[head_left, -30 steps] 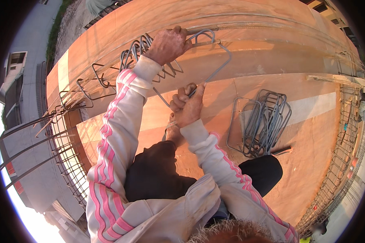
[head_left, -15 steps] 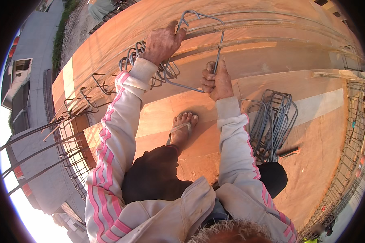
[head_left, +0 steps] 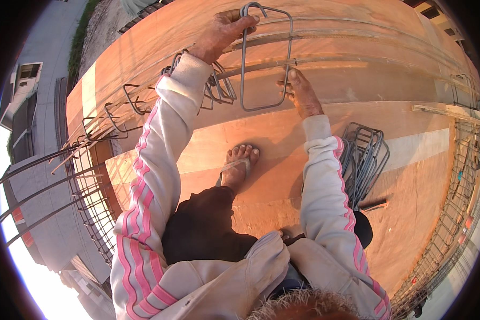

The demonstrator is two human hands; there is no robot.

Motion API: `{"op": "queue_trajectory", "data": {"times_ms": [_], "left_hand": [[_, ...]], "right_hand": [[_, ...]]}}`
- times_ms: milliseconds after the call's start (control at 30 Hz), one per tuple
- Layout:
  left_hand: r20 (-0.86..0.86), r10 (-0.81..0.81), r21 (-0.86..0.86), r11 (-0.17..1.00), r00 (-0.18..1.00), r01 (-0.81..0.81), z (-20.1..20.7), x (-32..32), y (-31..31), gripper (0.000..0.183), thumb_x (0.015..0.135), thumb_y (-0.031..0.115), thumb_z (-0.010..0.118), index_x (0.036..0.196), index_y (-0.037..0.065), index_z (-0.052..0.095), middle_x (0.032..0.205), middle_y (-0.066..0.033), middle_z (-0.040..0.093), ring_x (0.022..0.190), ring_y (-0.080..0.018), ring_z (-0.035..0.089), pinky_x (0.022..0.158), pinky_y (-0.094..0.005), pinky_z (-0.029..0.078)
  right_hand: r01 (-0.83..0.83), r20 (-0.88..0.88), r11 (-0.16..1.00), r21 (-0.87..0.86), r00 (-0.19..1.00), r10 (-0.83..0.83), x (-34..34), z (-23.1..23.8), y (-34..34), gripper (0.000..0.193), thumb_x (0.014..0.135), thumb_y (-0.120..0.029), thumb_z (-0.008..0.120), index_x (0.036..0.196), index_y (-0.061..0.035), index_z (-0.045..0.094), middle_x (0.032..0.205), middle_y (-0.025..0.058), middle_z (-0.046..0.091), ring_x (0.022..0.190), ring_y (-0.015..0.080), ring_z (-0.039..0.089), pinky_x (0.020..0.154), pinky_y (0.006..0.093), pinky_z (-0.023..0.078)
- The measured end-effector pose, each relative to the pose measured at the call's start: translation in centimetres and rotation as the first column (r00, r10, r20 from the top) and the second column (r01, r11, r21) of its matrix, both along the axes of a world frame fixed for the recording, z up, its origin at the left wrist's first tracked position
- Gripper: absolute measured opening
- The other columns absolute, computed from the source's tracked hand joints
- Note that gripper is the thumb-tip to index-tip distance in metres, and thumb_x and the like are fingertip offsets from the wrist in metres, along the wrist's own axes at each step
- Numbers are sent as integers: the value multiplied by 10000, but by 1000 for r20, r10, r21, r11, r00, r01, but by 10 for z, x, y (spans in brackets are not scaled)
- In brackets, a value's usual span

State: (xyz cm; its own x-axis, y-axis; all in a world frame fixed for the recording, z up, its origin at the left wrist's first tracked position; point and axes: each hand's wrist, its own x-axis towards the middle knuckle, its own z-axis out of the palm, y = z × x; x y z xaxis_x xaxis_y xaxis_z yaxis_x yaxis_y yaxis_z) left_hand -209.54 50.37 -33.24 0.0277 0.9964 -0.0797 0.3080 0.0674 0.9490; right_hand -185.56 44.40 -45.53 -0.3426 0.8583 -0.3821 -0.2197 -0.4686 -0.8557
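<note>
- A rectangular stirrup [head_left: 265,58] of bent steel rod is held upright above the plywood deck [head_left: 357,85], and it serves as the landmark for all else.
- The stirrup's upper left corner is clasped by the left hand [head_left: 223,33]; its grip is closed, the fingers curled over the top rod.
- The stirrup's right side, near the lower corner, is met by the right hand [head_left: 298,92]; the fingers are laid against the rod, but how tightly this grip is closed cannot be told.
- Long steel bars [head_left: 325,37] are seen lying across the deck behind the stirrup, passing through its frame.
- A row of stirrups already set on the bars [head_left: 144,101] is found to the left of the held one, just beyond the left sleeve.
- A loose bundle of spare stirrups [head_left: 364,160] is laid on the deck to the lower right of the held stirrup, beside the right sleeve.
- A foot in a sandal [head_left: 239,166] is planted on the deck directly below the stirrup.
</note>
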Motion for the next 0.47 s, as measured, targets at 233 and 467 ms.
{"op": "queue_trajectory", "data": {"times_ms": [233,467], "left_hand": [[-536,251,366,929,806,-46,-17,40,-105,239,842,305,769,883,70,762,998,-101,696,956,-254,652,826,-391,523],[-670,257,357,934,697,-1,-32,27,-135,265,762,300,793,949,115,758,1262,-76,609,1234,-287,514,1078,-487,368]], "right_hand": [[37,198,998,49,979,-46,27,7,-18,688,920,-601,639,1311,-37,595,1108,90,636,1025,211,639,850,343,496],[-75,284,997,18,957,67,52,28,-13,655,922,-568,659,1290,-28,610,1059,83,651,993,204,650,833,325,497]]}}
